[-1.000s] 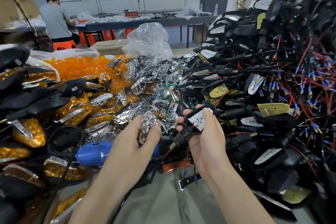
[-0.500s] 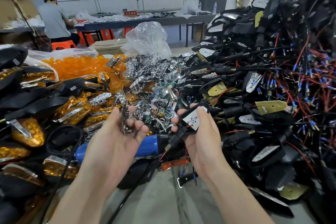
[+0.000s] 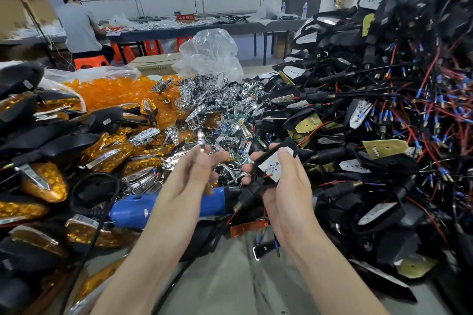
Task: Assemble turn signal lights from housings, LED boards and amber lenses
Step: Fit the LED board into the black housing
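Observation:
My right hand (image 3: 284, 186) grips a black housing (image 3: 273, 166) with a white LED board in it; its stem and wires hang below the palm. My left hand (image 3: 194, 174) pinches a small chrome reflector piece (image 3: 200, 141), blurred, held upright just left of the housing. Behind both hands lies a heap of chrome reflectors (image 3: 217, 110). Loose amber lenses (image 3: 115, 94) fill a bag at the back left. Black housings with boards and red and blue wires (image 3: 384, 123) are piled high on the right.
A blue electric screwdriver (image 3: 143, 210) lies under my left wrist with its black cable running toward me. Finished amber lights (image 3: 43, 181) are stacked on the left. A grey table top (image 3: 225, 284) shows in front. A person sits at a far bench (image 3: 79, 28).
My left hand lifted a chrome piece from the heap, turned it and brought it up beside the housing. My right hand kept its grip and barely moved.

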Motion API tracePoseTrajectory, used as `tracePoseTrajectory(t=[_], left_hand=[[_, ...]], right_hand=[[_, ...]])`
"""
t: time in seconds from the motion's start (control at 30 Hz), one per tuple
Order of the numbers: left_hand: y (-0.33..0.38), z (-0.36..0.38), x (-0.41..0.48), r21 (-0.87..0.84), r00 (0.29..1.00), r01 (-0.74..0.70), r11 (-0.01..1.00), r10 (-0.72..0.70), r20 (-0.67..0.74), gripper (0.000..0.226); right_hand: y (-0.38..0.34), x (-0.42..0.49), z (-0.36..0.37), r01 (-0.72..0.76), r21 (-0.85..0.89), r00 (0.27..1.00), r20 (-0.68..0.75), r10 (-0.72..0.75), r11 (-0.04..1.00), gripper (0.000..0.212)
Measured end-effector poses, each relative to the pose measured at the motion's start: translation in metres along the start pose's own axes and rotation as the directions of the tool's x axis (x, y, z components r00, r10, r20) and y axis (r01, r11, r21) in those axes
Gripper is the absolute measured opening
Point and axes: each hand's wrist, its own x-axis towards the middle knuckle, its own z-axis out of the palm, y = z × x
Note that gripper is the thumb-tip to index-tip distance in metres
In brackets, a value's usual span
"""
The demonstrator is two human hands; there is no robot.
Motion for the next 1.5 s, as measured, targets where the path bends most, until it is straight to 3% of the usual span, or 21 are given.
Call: tracePoseTrajectory(t=[0.13,0.3,0.4,0.6,0.83,1.03,1.2,1.5], left_hand=[[0.0,0.005,-0.005,0.039,0.999,-0.047,0.998,0.046,0.01,0.05],[0.009,0.018,-0.017,0.115,0.986,-0.139,0.984,0.127,0.107,0.029],[0.009,0.023,-0.018,0.154,0.978,-0.184,0.971,0.164,0.133,0.029],[0.004,0.024,-0.017,0.214,0.971,-0.238,0.947,0.225,0.082,0.038],[-0.004,0.025,-0.017,0.266,0.956,-0.294,0.918,0.286,0.069,0.043],[-0.006,0.026,-0.016,0.398,0.927,-0.359,0.844,0.374,0.044,0.044],[-0.007,0.033,-0.015,0.498,0.898,-0.398,0.77,0.438,0.041,0.044],[-0.014,0.045,-0.015,0.54,0.916,-0.336,0.772,0.401,-0.002,0.041]], right_hand=[[0.004,0.0,-0.002,0.068,-0.119,0.998,0.028,-0.065,0.991,0.036],[0.006,-0.003,-0.003,0.087,-0.252,0.995,-0.025,-0.096,0.964,0.03],[0.004,-0.006,-0.003,0.105,-0.324,0.994,-0.001,-0.111,0.94,0.059],[0.003,-0.011,-0.002,0.308,-0.392,0.947,0.043,-0.318,0.867,0.029],[0.002,-0.018,0.001,0.406,-0.42,0.912,0.134,-0.387,0.812,0.021],[0.0,-0.021,0.005,0.395,-0.376,0.917,0.224,-0.331,0.838,0.021],[-0.001,-0.021,0.005,0.277,-0.3,0.946,0.252,-0.204,0.913,0.017],[0.001,-0.016,0.002,0.138,-0.23,0.974,0.209,-0.09,0.963,0.014]])
